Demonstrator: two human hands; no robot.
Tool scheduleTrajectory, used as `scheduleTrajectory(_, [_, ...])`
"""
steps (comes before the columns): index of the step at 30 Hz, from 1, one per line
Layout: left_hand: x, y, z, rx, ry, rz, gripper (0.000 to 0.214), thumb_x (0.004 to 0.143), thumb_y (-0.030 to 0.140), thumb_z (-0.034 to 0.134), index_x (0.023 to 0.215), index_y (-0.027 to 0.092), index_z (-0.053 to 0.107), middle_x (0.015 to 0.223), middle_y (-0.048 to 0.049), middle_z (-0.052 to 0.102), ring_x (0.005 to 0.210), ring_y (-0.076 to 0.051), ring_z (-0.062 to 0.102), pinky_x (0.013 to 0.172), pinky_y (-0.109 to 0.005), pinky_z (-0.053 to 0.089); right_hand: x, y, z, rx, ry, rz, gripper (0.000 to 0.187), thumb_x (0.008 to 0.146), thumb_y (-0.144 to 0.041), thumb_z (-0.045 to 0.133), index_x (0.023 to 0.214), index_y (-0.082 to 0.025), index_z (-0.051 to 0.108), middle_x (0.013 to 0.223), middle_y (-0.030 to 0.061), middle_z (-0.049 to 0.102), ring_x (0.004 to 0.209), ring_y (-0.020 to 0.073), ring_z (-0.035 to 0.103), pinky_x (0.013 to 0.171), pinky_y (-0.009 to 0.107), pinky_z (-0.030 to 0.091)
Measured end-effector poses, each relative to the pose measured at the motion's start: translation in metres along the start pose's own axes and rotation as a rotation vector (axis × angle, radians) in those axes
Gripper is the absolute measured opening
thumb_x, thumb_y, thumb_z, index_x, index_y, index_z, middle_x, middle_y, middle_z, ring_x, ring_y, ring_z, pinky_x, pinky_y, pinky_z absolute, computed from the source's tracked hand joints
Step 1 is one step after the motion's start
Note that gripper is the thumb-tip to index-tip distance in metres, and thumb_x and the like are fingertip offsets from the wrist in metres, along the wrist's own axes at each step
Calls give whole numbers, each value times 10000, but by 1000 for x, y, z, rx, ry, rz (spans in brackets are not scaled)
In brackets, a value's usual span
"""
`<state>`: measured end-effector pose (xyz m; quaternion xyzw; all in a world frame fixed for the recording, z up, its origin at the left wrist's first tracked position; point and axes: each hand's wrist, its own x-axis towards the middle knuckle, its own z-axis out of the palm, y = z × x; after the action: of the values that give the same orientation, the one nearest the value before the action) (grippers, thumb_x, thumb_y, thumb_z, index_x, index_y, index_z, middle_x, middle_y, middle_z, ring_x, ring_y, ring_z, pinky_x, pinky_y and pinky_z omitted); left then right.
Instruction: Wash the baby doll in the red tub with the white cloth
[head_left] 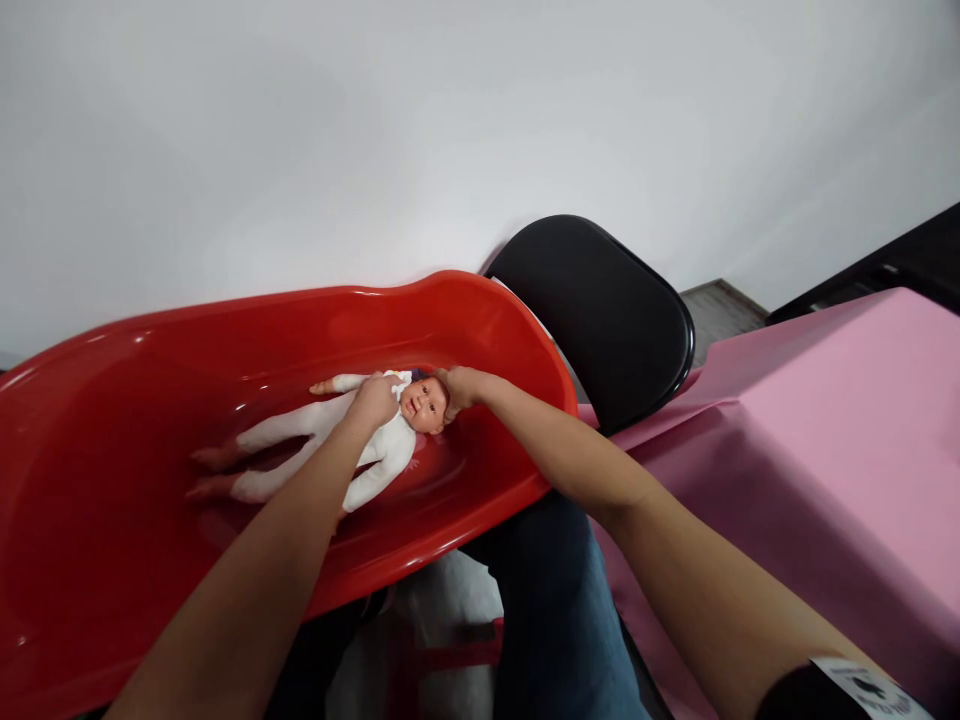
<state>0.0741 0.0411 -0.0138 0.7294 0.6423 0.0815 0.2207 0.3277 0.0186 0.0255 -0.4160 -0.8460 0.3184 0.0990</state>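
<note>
A baby doll [390, 450] in a white suit lies on its back inside a red plastic tub [135, 400], head to the right and feet to the left. My left hand [375, 398] rests on the doll's chest with the fingers curled down over it. My right hand [457, 388] cups the top of the doll's head, fingers closed around it. Both forearms reach in over the tub's near rim.
A black chair back [600, 310] stands just behind the tub's right end. A pink cloth-covered surface [825, 450] fills the right side. My legs in blue jeans [555, 610] are below the tub. A plain white wall is behind.
</note>
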Motion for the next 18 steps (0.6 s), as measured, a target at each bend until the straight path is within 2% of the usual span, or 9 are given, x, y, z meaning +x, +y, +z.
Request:
scheduleTrajectory(2, [-5,0,1,36,-27,20,441,905,68,544,1317,124,695,1298,-140,708,1198,-248,656,1050,-278,472,19,-1,-1,-42,-44,48,426,784,-176,823,1153,-259,627,1042,-6,698,993,202,620,852,260,463])
scheduleTrajectory(5, [-23,-2,2,72,-18,53,423,921,68,537,1321,118,667,1317,-156,710,1290,-285,610,1096,-329,466,48,-3,-4,-139,-127,149,713,594,-261,977,1220,-208,640,998,24,718,924,207,640,832,258,477])
scheduleTrajectory(8, [-45,1,4,82,-34,-24,375,978,178,536,1335,123,638,1345,-191,694,1224,-309,661,1013,-363,521,59,-8,-7,-256,-203,263,895,467,-354,1043,1258,-178,663,996,74,741,877,250,673,775,287,508])
scheduleTrajectory(11, [-65,10,6,79,-98,-112,418,1016,273,530,1391,93,575,1185,-205,750,1016,-304,747,842,-346,551,57,-14,-11,-263,-262,280,818,499,-394,1030,1222,-189,708,996,65,758,827,251,687,726,293,517])
scheduleTrajectory(13, [-74,19,8,85,-137,-129,434,1029,295,534,1409,86,546,1091,-201,772,975,-302,764,788,-325,540,55,-18,-13,-222,-260,261,740,534,-389,1009,1192,-195,730,985,35,766,821,229,682,735,277,514])
scheduleTrajectory(16, [-80,33,14,49,-176,-168,446,1034,288,544,1434,94,511,1163,-217,763,1039,-288,763,796,-300,530,53,-20,-15,-159,-264,204,685,586,-367,974,1193,-172,724,999,6,769,894,195,664,810,240,495])
scheduleTrajectory(18, [-82,39,19,25,-177,-201,446,1025,259,554,1434,86,508,1210,-224,753,1077,-284,756,822,-298,526,45,-18,-16,-130,-268,166,573,668,-328,925,1179,-179,713,1043,-9,765,962,180,655,860,227,476])
